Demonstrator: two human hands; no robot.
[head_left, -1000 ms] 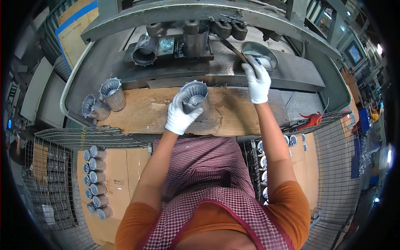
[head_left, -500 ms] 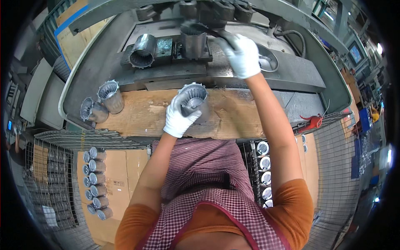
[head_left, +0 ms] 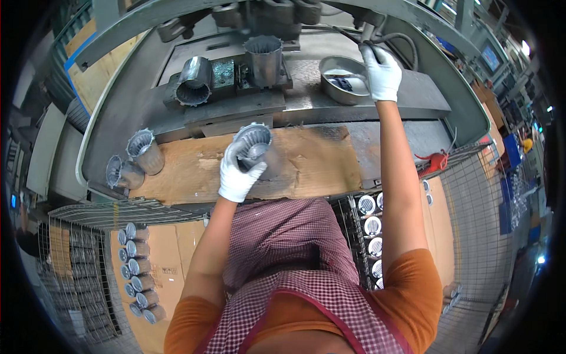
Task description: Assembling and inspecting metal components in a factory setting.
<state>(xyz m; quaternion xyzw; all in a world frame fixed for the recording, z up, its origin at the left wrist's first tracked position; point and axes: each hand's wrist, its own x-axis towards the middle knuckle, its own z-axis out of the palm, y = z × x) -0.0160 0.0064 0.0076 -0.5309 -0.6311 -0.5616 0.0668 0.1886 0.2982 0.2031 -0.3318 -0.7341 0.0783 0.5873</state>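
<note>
A ribbed metal cup stands on a wooden board, toothed mouth facing up, its long axis roughly upright, as my gloved left hand, partly closed, grips its side and rim. Fingers bent, my right hand hangs beside a metal bowl; what it holds, if anything, I cannot tell. Half a second ago it was farther left, near the upright cup on the machine; the ribbed metal cup remains on the board.
</note>
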